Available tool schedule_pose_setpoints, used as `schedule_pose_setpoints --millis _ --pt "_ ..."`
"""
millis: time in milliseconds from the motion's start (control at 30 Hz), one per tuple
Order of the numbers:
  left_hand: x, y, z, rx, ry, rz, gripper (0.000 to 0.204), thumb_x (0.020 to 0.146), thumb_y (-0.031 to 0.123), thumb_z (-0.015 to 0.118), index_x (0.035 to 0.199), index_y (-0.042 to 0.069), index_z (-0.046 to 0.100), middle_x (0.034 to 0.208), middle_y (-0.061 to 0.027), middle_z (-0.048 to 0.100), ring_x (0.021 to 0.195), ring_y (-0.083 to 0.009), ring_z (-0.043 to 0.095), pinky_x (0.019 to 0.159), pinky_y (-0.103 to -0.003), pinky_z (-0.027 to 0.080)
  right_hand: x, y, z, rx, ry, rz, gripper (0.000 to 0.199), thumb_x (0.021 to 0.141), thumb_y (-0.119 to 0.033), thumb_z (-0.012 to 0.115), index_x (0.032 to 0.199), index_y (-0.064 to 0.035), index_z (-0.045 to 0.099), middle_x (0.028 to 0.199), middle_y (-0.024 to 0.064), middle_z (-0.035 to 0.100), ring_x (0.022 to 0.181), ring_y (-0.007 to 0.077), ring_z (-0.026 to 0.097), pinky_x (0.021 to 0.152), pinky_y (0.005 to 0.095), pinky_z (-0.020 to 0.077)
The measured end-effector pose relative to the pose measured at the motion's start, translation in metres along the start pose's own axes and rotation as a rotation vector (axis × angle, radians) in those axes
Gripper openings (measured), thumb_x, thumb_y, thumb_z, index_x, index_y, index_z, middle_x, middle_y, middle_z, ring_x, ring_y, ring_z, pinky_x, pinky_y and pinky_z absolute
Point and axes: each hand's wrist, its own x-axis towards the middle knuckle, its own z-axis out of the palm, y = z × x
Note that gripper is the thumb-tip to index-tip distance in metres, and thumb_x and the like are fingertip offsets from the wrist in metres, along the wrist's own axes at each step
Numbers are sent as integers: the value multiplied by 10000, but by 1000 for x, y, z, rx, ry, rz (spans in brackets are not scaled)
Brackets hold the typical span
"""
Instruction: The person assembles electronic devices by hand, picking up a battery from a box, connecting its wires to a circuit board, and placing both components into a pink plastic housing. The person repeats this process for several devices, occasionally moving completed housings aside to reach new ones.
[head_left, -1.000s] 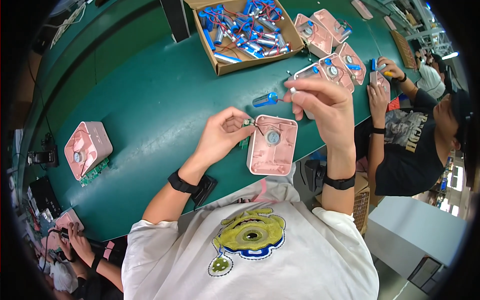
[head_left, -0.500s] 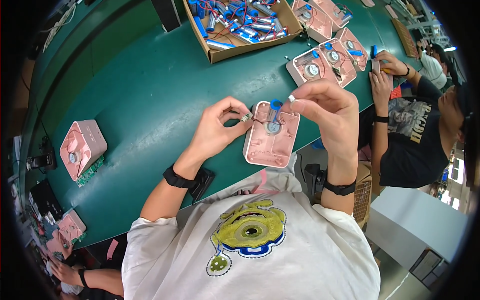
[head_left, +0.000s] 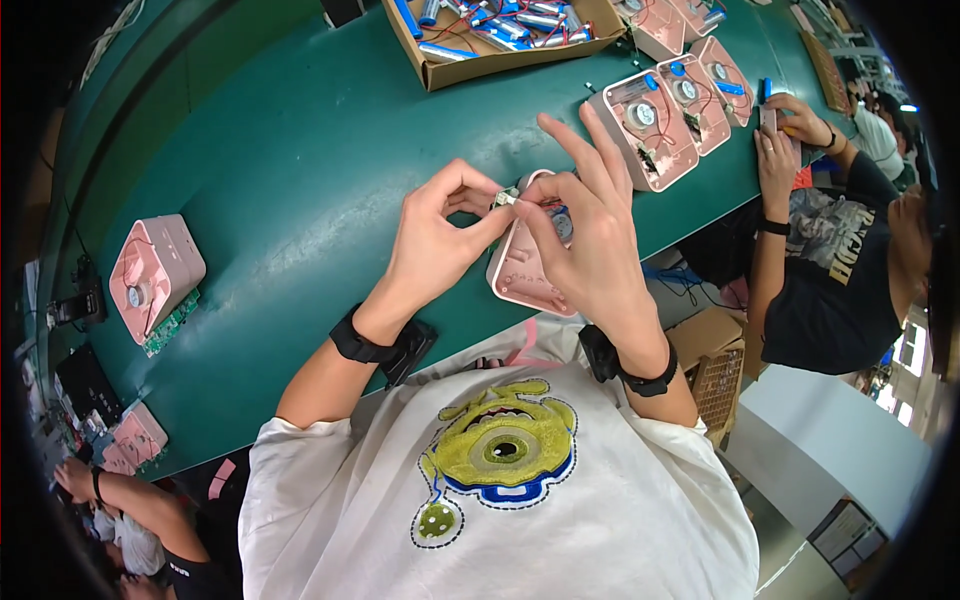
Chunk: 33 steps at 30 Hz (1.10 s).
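Note:
Thumb and fingers of my left hand (head_left: 430, 235) pinch a small circuit board (head_left: 499, 197). My right hand (head_left: 595, 230) pinches a small white wire connector (head_left: 508, 200) against that board, its other fingers raised. Whether the connector is seated in the board cannot be made out. Beneath both hands, an open pink plastic housing (head_left: 517, 270) lies on the green table near its front edge. Inside it, a round speaker (head_left: 564, 228) shows partly past my right hand, which covers most of the blue battery and wires.
At the far side stands a cardboard box (head_left: 440, 76) of blue batteries with red wires. Several open pink housings (head_left: 660, 175) sit to the right. Another pink housing (head_left: 180, 262) leans on a green circuit board (head_left: 172, 325) at left. A co-worker's hands (head_left: 775, 165) work at far right.
My right hand has moved left and down, bringing the white connector to the small board in my left hand. The view has shifted slightly, so the box sits higher.

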Motion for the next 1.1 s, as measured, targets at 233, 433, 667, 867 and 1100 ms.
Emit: schedule_pose_setpoints --millis 233,433,667,867,1100 --pt "-4 13 8 115 68 74 153 870 -45 795 960 -26 673 990 -91 719 812 -129 731 710 -274 608 -6 1 3 138 -24 88 72 891 -10 766 930 2 707 1610 198 515 1595 457 300 1221 524 361" --pt "-5 21 13 140 79 91 145 868 -70 783 953 -45 668 992 -100 697 801 -130 725 694 -261 613 -7 -1 0 189 1 92 67 887 -9 752 932 5 703 1607 214 512 1595 463 296 1232 531 340" --pt "-8 22 16 147 110 83 138 878 -75 776 968 -53 674 1057 -101 668 842 -135 714 696 -259 627 -11 -1 3 198 48 74 86 881 -42 736 922 3 674 1576 227 527 1584 477 303 1248 561 286" --pt "-9 25 20 232 93 123 139 877 -74 780 971 -52 679 1069 -98 662 841 -134 700 692 -262 627 -17 0 1 177 85 91 89 882 -43 730 921 3 665 1567 220 532 1582 466 311 1235 611 277" --pt "-10 34 26 489 132 251 157 851 -90 787 958 -49 679 1001 -126 675 786 -164 699 653 -278 612 -19 -3 4 185 110 94 77 879 -19 714 919 5 653 1548 216 545 1591 454 302 1219 669 260"
